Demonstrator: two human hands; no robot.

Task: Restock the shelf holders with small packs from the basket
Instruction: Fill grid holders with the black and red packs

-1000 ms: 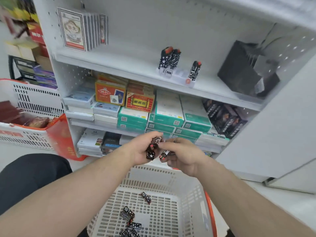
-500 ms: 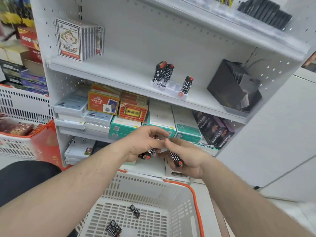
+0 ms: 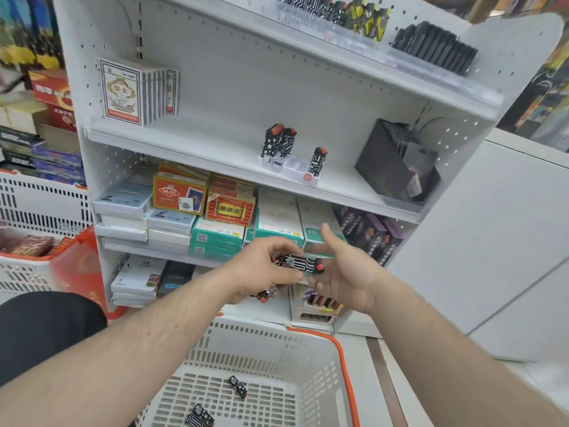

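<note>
Black patterned small pack (image 3: 300, 262), red cap toward my right hand (image 3: 345, 272), pinched in left hand (image 3: 261, 272); more packs bunched under left palm. Right hand open, thumb up, palm beside pack. I judge pack light, rigid, glossy, likely slippery; best taken across long flat sides, mid-body. Spare packs in basket (image 3: 308, 349). Shelf holder (image 3: 291, 167) part filled.

Both bare forearms are reaching forward above the basket (image 3: 311, 359). The left hand (image 3: 261, 272) is curling its fingers around small packs (image 3: 300, 262); the right hand (image 3: 345, 269) is spreading open beside it, thumb raised.
</note>
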